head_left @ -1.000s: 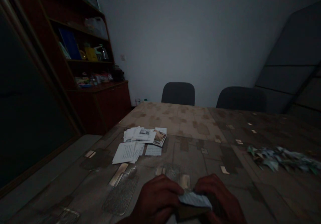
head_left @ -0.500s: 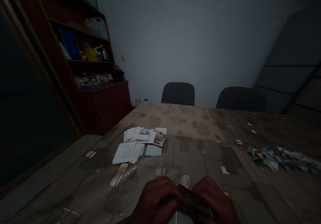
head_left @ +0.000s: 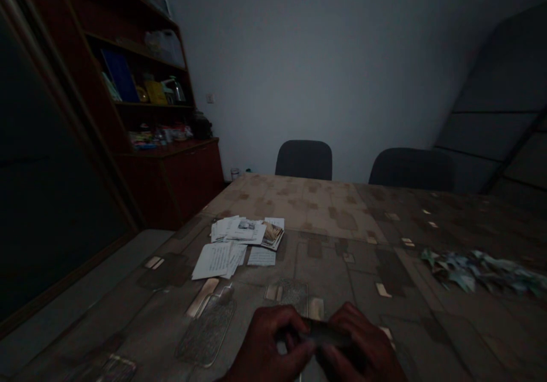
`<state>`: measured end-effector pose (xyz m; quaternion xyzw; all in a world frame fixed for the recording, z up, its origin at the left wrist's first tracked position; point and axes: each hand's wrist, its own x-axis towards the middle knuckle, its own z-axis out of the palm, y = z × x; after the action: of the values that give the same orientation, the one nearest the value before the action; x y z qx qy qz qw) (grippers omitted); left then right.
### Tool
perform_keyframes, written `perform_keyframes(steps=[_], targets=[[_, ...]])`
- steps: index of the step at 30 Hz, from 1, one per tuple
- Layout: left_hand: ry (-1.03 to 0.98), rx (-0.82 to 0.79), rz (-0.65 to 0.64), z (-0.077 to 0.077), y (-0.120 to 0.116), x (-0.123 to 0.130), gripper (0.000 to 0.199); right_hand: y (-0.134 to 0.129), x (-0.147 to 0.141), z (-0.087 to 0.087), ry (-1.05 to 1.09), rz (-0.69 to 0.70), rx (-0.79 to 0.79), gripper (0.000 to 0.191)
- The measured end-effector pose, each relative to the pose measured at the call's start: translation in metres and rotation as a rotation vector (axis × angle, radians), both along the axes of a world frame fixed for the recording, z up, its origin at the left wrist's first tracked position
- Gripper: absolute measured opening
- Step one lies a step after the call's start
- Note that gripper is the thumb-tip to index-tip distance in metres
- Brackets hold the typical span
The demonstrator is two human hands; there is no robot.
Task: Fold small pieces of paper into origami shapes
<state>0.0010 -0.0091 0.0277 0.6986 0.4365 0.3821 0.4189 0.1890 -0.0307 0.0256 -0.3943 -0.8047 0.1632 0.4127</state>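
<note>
Near the table's front edge, both my hands are closed on a dark, flat piece of paper (head_left: 328, 333). My left hand (head_left: 270, 342) pinches its left end between thumb and fingers. My right hand (head_left: 366, 342) grips the right end, fingers bent over the top. Dim light and blur hide the paper's print and folds. Ahead and to the left lies a loose pile of printed paper cards (head_left: 217, 259), most of them white and one with a brownish picture. Off to the right is a heap of folded, pointed paper pieces (head_left: 474, 271) in greenish and white tones.
A patterned cloth covers the table (head_left: 333, 211). Two dark chairs (head_left: 304, 158) stand at its far side, before a pale wall. On the left a reddish-brown cabinet (head_left: 188, 171) has shelves with containers and a blue folder (head_left: 120, 75).
The paper between my hands has tilted and now lies more level. My left thumb has shifted inward along it. The card pile and the folded heap look the same.
</note>
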Motion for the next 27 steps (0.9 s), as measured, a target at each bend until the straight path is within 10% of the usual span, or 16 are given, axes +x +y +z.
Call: perform_keyframes(steps=[11,27], targets=[[-0.157,-0.257,0.061,0.003,0.007,0.000,0.012,0.002,0.011,-0.006,0.004,-0.262,-0.176,0.034],[-0.379,-0.300,-0.094,-0.023,0.011,-0.004,0.042,0.002,0.007,-0.007,0.143,-0.091,-0.355,0.038]])
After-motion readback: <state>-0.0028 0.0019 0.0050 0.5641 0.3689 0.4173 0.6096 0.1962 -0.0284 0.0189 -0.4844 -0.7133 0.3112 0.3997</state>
